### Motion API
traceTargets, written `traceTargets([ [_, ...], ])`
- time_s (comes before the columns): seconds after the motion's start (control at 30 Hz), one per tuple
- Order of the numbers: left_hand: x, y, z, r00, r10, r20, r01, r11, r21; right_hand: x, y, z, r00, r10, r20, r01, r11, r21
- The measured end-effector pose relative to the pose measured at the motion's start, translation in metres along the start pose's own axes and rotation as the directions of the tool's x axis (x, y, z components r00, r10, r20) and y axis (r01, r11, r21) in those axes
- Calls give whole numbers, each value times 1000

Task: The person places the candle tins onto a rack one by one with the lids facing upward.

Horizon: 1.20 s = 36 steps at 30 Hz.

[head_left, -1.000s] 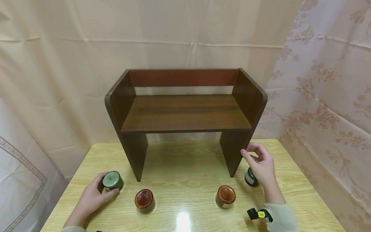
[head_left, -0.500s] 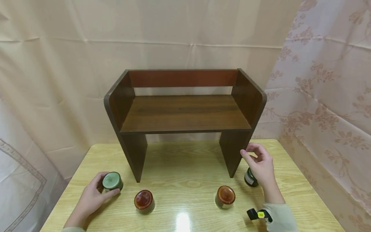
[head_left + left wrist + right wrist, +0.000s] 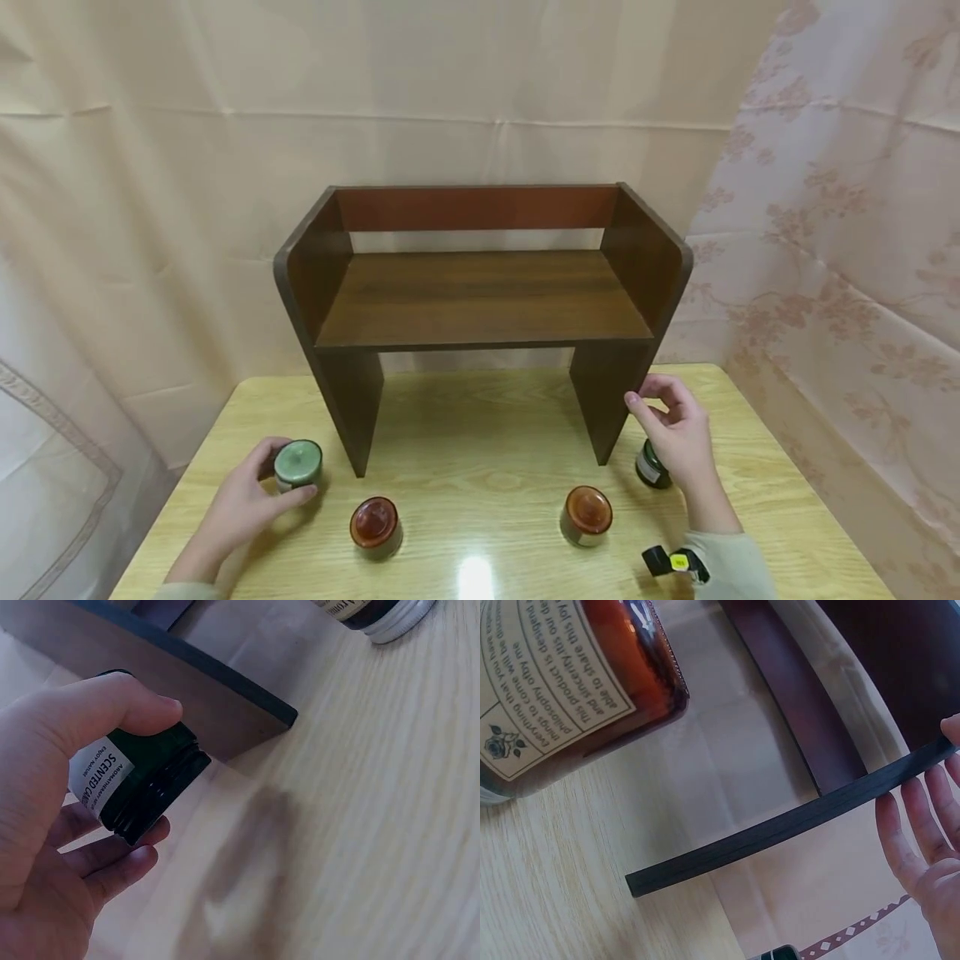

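Note:
My left hand (image 3: 238, 510) grips a green glass candle jar (image 3: 298, 463) between thumb and fingers, left of the dark brown wooden shelf (image 3: 483, 296). In the left wrist view the jar (image 3: 146, 761) is tilted, its black end towards the table and a "scented candle" label on its side. A shadow lies apart from it on the wood. With my right hand (image 3: 678, 433) I pinch the front edge of the shelf's right side panel; in the right wrist view the thumb lies on one side of that panel (image 3: 765, 838) and the fingers on the other.
Two amber jars, one left (image 3: 377, 529) and one right (image 3: 587, 517), stand on the light wood table (image 3: 465, 467) before the shelf. Another dark green jar (image 3: 651, 467) is beside my right hand. Beige cloth (image 3: 480, 83) hangs behind.
My left hand has raised the green candle jar slightly and moved it a little to the right. The right hand keeps its place on the shelf panel.

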State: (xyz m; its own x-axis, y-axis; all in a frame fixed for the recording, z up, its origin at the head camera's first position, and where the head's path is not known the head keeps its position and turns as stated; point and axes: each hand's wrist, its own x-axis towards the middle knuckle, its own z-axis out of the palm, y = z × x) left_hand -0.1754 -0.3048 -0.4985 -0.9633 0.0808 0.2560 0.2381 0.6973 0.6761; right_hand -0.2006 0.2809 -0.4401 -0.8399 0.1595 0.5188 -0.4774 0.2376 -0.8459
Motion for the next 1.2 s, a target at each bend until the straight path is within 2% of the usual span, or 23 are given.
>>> traceTargets([
  [0.1,1,7,-8,998,63,-9,-63,998,28,0,-1,2,1000,2,8,-2,1000,-11],
  [0.3,4,22,-23,991,135,-2,-134,988,71,1,-4,4,1000,-3,13,3,1000,-21],
  [0.53,10,36,-33,969,248,-5,-245,962,120,0,-2,5,1000,-8,20,7,999,35],
  [0.73,11,44,-36,959,283,12,-282,951,129,1,-2,5,1000,-1,22,1,1000,16],
  [1.0,10,66,-37,943,333,12,-333,938,102,1,0,3,1000,7,24,-7,1000,4],
  [1.2,12,73,-39,939,343,-4,-341,935,99,-2,1,1,1000,11,29,-11,1000,4],
])
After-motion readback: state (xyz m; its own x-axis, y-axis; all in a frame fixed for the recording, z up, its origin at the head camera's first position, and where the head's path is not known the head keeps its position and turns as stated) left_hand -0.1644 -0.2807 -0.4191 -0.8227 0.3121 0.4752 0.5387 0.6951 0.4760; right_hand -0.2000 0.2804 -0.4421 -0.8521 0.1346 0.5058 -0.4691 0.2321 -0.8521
